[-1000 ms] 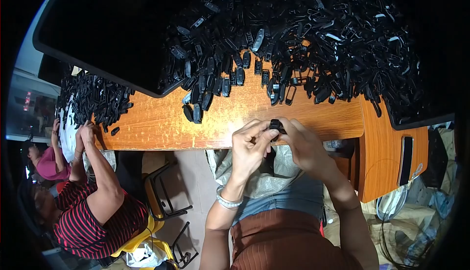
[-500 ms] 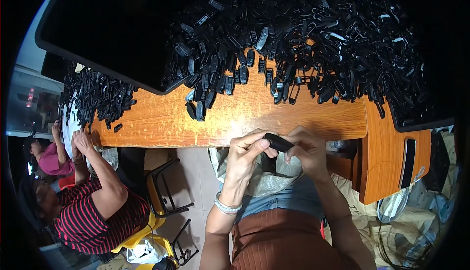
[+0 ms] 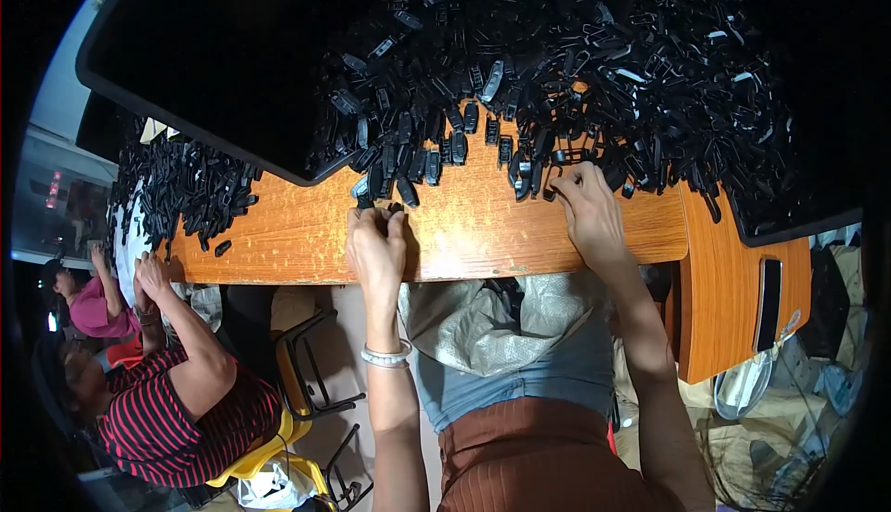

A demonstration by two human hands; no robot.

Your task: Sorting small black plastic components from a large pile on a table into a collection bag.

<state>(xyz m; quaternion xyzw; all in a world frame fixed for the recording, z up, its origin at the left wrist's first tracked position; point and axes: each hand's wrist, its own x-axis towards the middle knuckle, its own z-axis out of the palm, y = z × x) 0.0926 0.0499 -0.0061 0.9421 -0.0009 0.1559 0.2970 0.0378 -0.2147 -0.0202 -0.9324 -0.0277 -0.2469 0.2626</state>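
- The left hand sits left of centre, its fingers bent down over dark pieces at the pile's lower edge; the fingertips are partly hidden, so whether they pinch one I cannot tell.
- The right hand, right of centre, has its thumb and forefinger drawn close at a thin dark loop-shaped piece; whether they grip it I cannot tell.
- The black parts heap across the upper middle and upper right: some are smooth elongated shells with rounded ends, others slim open frames; a few catch pale glints.
- Under them lies the table, orange-brown with wood grain, scuffed in pale flecks and shining near the frame's middle.
- A pale, crinkled woven sack drapes below the table edge, over blue denim and a ribbed brown top.
- A beaded, whitish bracelet circles the left wrist.
- A flat dark panel with a rounded corner fills the upper left.
- At lower left, a co-worker in a red-and-black striped shirt reaches toward a second heap of small dark pieces.
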